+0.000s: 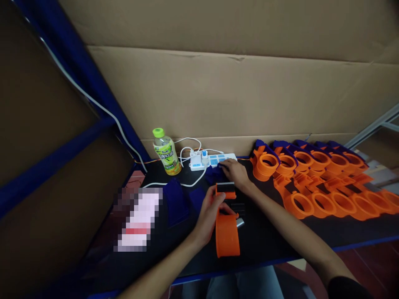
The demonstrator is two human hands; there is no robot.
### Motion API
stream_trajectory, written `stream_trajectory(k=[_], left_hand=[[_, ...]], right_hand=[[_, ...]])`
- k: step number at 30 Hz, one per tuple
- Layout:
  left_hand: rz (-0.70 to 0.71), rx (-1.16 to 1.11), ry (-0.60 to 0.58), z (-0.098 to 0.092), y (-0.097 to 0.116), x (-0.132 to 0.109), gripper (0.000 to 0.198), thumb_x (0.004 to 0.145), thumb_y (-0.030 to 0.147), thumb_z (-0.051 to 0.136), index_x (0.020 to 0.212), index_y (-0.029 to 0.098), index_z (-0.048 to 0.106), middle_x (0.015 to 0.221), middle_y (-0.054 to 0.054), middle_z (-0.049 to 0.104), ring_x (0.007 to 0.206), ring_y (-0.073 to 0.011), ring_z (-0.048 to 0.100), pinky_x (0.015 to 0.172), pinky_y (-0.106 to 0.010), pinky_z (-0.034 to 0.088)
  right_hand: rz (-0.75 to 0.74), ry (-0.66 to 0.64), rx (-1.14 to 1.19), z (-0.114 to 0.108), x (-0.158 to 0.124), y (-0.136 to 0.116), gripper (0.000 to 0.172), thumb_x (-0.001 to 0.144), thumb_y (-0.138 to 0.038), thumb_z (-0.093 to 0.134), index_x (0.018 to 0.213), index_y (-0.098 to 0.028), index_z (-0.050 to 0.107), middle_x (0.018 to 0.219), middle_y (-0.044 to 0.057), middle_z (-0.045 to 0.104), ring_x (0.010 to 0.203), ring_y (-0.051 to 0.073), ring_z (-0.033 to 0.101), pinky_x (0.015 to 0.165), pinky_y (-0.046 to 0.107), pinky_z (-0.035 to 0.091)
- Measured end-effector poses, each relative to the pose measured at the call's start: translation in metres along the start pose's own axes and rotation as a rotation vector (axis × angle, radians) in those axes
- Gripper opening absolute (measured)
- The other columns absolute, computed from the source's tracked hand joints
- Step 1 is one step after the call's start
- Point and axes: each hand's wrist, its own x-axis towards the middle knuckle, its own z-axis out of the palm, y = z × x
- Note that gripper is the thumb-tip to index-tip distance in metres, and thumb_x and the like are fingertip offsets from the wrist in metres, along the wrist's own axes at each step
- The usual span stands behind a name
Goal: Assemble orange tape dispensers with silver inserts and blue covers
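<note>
My left hand [208, 220] is wrapped round the narrow part of an orange tape dispenser [228, 236], which stands with its toothed metal blade [225, 187] at the top. A small silver metal piece [240, 223] shows beside the dispenser, and several black strips [238, 208] lie on the table behind it. My right hand [236, 173] reaches forward by the power strip, its fingers drawn together over a heap of dark blue pieces [213, 174]. What sits between those fingertips is too small to tell. More dark blue pieces [176, 202] lie left of my left hand.
Rows of orange dispensers [299, 204], the back ones with dark blue covers, fill the table's right side. A white power strip [197, 162] with cables and a green-capped bottle [167, 153] stand at the back. A cardboard wall [218, 95] rises behind. A pixelated patch hides something at left.
</note>
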Motion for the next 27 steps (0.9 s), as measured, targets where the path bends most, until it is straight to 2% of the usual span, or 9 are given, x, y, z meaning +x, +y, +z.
stream_trajectory(k=[5,7,11,13,15,17,21,24,27], left_hand=[[-0.008,-0.066,0.029,0.000,0.002,0.000,0.034,0.086,0.042,0.065,0.109,0.022,0.050,0.105,-0.006,0.073,0.057,-0.0135,0.068,0.061,-0.031,0.059],[0.001,-0.093,0.060,-0.001,0.004,0.001,0.032,0.087,0.041,0.064,0.109,0.023,0.049,0.104,-0.006,0.073,0.057,-0.0138,0.069,0.061,-0.032,0.059],[0.017,-0.128,0.119,-0.003,0.007,0.003,0.031,0.087,0.041,0.065,0.105,0.024,0.046,0.103,-0.004,0.073,0.056,-0.0162,0.070,0.053,-0.031,0.057],[0.011,-0.138,0.132,-0.003,0.007,0.004,0.034,0.086,0.042,0.067,0.105,0.024,0.046,0.103,-0.004,0.073,0.057,-0.0174,0.071,0.052,-0.031,0.057],[0.005,-0.140,0.142,-0.003,0.006,0.005,0.036,0.085,0.043,0.069,0.106,0.024,0.046,0.104,-0.005,0.073,0.058,-0.0181,0.072,0.052,-0.031,0.058],[0.001,-0.140,0.154,-0.003,0.005,0.005,0.039,0.084,0.043,0.071,0.107,0.024,0.046,0.104,-0.005,0.073,0.058,-0.0188,0.072,0.052,-0.032,0.058],[-0.005,-0.128,0.131,-0.001,0.002,0.004,0.040,0.084,0.043,0.071,0.107,0.023,0.046,0.099,-0.004,0.073,0.057,-0.0189,0.071,0.052,-0.031,0.058],[-0.001,-0.087,0.112,0.000,-0.002,0.003,0.034,0.087,0.042,0.067,0.105,0.023,0.046,0.095,-0.003,0.073,0.057,-0.0185,0.071,0.048,-0.027,0.054],[0.006,-0.086,0.137,0.001,-0.005,0.003,0.031,0.088,0.040,0.065,0.103,0.025,0.043,0.091,-0.001,0.073,0.055,-0.0177,0.070,0.048,-0.026,0.053]], right_hand=[[0.019,0.141,0.185,-0.015,-0.005,-0.002,0.029,0.099,-0.027,0.052,0.120,-0.027,0.073,0.125,0.004,0.070,0.118,0.022,0.063,0.104,0.039,0.050],[0.027,0.185,0.283,-0.022,-0.013,-0.004,0.030,0.100,-0.032,0.053,0.121,-0.025,0.072,0.123,0.004,0.071,0.114,0.022,0.066,0.102,0.037,0.052],[0.066,0.196,0.447,-0.026,-0.042,-0.011,0.035,0.097,-0.042,0.057,0.118,-0.021,0.074,0.102,0.005,0.077,0.082,0.020,0.072,0.072,0.031,0.060],[0.133,0.172,0.605,-0.023,-0.058,-0.016,0.035,0.093,-0.045,0.064,0.113,-0.019,0.076,0.083,0.004,0.076,0.063,0.016,0.067,0.054,0.026,0.054],[0.187,0.172,0.767,-0.020,-0.072,-0.020,0.034,0.089,-0.045,0.069,0.109,-0.019,0.078,0.074,0.003,0.073,0.056,0.014,0.062,0.048,0.023,0.048],[0.157,0.207,0.801,-0.018,-0.083,-0.024,0.029,0.090,-0.041,0.070,0.106,-0.019,0.079,0.074,0.003,0.073,0.058,0.013,0.062,0.050,0.022,0.048],[-0.003,0.305,0.649,-0.022,-0.096,-0.029,0.020,0.093,-0.029,0.067,0.107,-0.021,0.079,0.079,0.003,0.072,0.067,0.013,0.064,0.060,0.024,0.050],[-0.069,0.348,0.618,-0.029,-0.101,-0.033,0.020,0.095,-0.022,0.064,0.110,-0.022,0.078,0.080,0.003,0.072,0.067,0.013,0.063,0.060,0.024,0.050],[-0.181,0.344,0.618,-0.032,-0.102,-0.038,0.024,0.094,-0.016,0.064,0.114,-0.024,0.076,0.093,0.005,0.076,0.077,0.015,0.068,0.068,0.028,0.054]])
